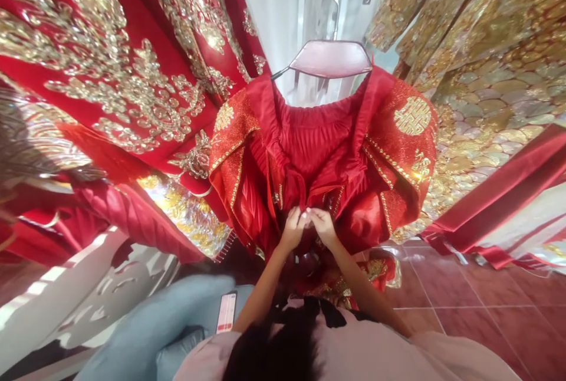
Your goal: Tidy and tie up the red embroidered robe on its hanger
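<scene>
A red dress (pixel 327 133) with pleated fabric and gold-trimmed, puffed shoulders hangs in front of me from a hanger (pixel 331 58) with a pale padded top and a metal hook. My left hand (pixel 293 227) pinches the front edge of the dress, near its middle. Right beside it, my right hand (pixel 322 225) is closed on the same front edge. The fingertips of both hands nearly meet. Any small fastener between them is too small to make out. Below the hands the lower part of the dress is dark and partly hidden by my arms.
Red cloth with gold beading (pixel 128 86) hangs at the left, and a gold scale-patterned garment (pixel 490 74) at the right. A phone (pixel 226 312) lies on the blue-grey seat (pixel 177 310) at lower left. White carved furniture (pixel 101 292) stands beyond it. Red tiles (pixel 477 286) cover the floor.
</scene>
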Motion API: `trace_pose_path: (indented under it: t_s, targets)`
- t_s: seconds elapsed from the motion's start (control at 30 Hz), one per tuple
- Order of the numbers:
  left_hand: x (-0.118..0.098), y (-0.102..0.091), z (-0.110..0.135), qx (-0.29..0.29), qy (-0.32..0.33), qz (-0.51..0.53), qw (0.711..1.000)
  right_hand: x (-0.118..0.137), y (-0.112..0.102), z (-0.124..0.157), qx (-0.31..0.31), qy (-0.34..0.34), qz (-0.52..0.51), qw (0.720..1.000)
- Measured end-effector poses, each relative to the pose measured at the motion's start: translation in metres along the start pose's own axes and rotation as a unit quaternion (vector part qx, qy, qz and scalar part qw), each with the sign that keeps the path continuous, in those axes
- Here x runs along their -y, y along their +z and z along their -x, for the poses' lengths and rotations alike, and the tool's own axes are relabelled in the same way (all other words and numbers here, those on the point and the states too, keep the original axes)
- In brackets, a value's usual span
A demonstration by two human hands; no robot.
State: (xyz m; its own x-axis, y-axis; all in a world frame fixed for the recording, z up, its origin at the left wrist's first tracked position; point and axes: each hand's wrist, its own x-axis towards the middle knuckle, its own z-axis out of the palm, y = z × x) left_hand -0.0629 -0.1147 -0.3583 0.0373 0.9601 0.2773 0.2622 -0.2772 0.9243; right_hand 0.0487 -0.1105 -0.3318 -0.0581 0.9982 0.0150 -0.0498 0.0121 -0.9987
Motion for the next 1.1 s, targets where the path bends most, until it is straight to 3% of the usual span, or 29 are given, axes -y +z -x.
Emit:
trace_pose_path:
  t_s: [0.23,0.37,0.5,0.6,0.8,0.97,1.1]
  targets:
    - [-0.006,-0.001,0.000,-0.020,-0.009,0.006,1.000,0.006,-0.004,0.005,0.015,0.013,0.050,0.999]
    - [-0.016,-0.008,0.006,0.001,0.024,0.009,1.000,0.027,-0.014,0.013,0.042,0.005,0.134,0.990]
    - [-0.022,-0.011,0.013,0.060,0.062,0.018,0.996,0.056,-0.028,0.019,0.152,-0.006,0.296,0.943]
    - [-0.023,-0.012,0.016,0.083,0.065,0.031,0.994,0.066,-0.036,0.019,0.202,0.041,0.253,0.945]
    - [-0.011,-0.010,0.011,0.065,0.069,-0.019,0.995,0.058,-0.028,0.016,0.121,0.095,0.096,0.983]
    - [0.013,0.003,0.011,-0.017,0.051,-0.083,0.995,0.035,0.004,0.015,0.026,0.211,-0.060,0.975]
    - [0.020,0.011,0.012,-0.053,0.043,-0.129,0.989,0.043,0.023,0.006,-0.044,0.176,-0.115,0.977]
